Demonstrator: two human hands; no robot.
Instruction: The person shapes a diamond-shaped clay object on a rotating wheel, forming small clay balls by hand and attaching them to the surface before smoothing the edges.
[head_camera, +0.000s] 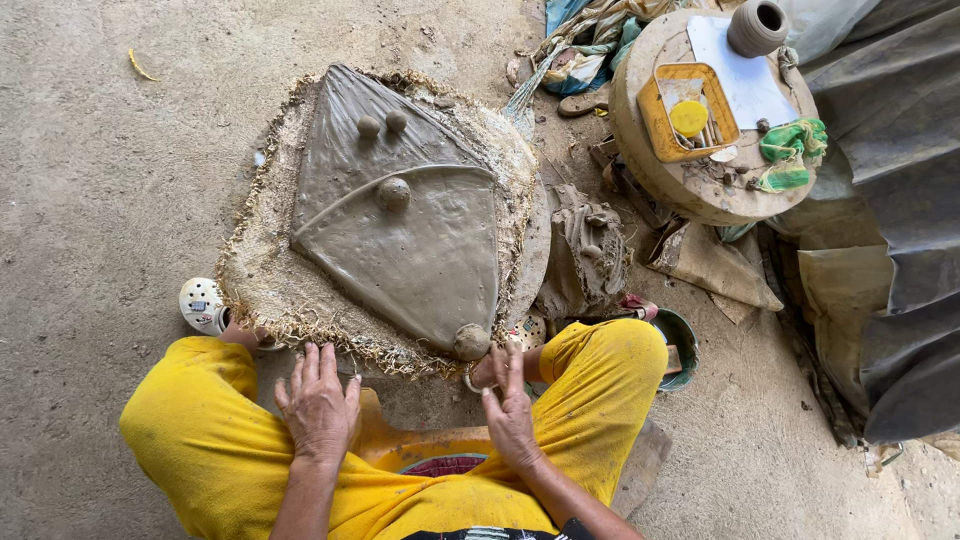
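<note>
Head view: clay slab (400, 215), kite-shaped, lies on straw mat (262, 285) on floor | left hand (318, 405) spread flat on yellow-trousered knee (200, 420), touching nothing else | right hand (508, 400) fingers extended, just beside clay ball (471, 341) at slab's near tip | round stool (700, 185) with yellow basket (656, 118) well apart

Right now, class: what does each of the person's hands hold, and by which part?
Left hand holds nothing, lying flat. Right hand touches the clay ball; a grip cannot be told.

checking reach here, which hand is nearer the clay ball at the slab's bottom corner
Right. The right hand sits just below the clay ball, fingertips almost touching it; the left hand rests farther off, on the knee.
</note>
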